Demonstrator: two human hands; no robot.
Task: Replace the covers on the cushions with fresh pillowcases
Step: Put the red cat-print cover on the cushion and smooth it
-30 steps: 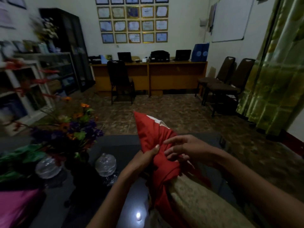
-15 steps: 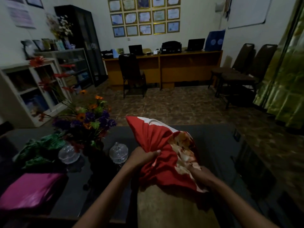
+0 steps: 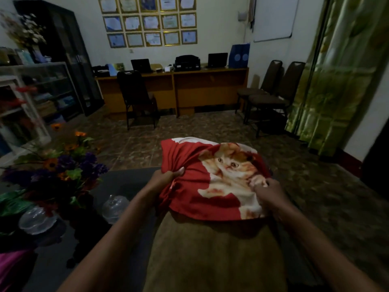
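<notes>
Both bare forearms reach forward from the bottom edge, angling in toward each other. The left hand (image 3: 166, 178) is curled, thumb on top with its nail showing, bunching a fold of the cover (image 3: 197, 186) at that side. The right hand (image 3: 268, 189), well apart from the left, is also curled, its fingertips (image 3: 255, 184) pinching the cover's opposite edge. Both wrists are held about level, knuckles turned outward, with the cover stretched between the hands.
</notes>
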